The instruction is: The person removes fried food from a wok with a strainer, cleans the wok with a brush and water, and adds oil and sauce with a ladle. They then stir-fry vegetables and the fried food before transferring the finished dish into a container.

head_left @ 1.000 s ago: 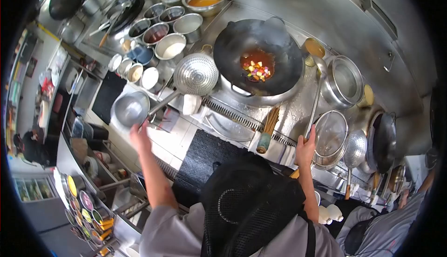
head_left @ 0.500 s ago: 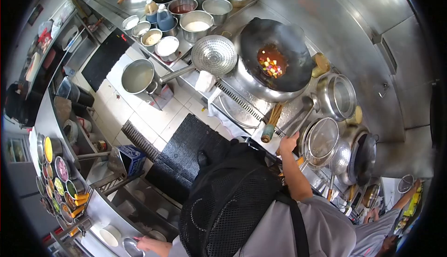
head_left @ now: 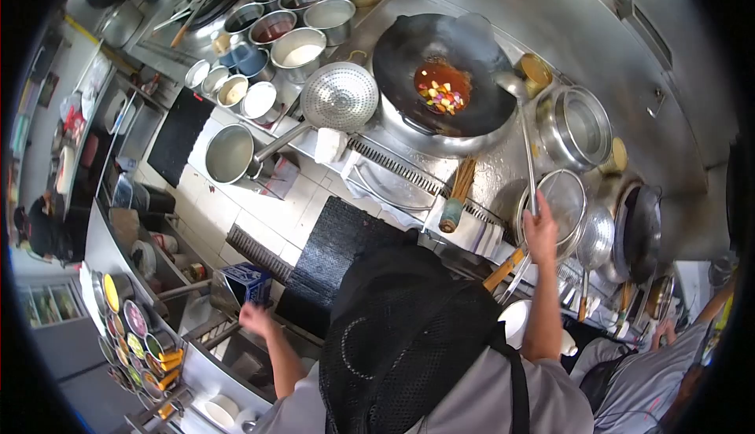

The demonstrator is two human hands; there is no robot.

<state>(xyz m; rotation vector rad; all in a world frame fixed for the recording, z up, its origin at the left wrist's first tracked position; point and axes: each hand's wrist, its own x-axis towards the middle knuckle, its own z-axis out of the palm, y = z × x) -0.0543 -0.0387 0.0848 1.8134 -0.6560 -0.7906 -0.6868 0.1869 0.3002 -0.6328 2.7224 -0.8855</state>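
Observation:
My right hand (head_left: 539,228) is closed around the long handle of a metal ladle (head_left: 528,143). The ladle's bowl rests over the right rim of a black wok (head_left: 393,64), with red sauce (head_left: 458,78) and diced colourful pieces (head_left: 443,98) inside. On the other side, my left hand (head_left: 256,318) hangs over the lower counter beside a blue box (head_left: 247,283). Its fingers are curled and slightly blurred; what they hold, if anything, is hidden.
A perforated strainer (head_left: 340,96) lies left of the wok, near metal pots of sauces (head_left: 301,50). A bamboo brush (head_left: 456,202) sits at the stove's front. Several ingredient tins (head_left: 135,318) stand at lower left. Another person (head_left: 653,371) works at lower right.
The ladle has moved from beside the stacked bowls to the wok's right rim, with my right hand further right. My left hand has risen from the bowls at the bottom.

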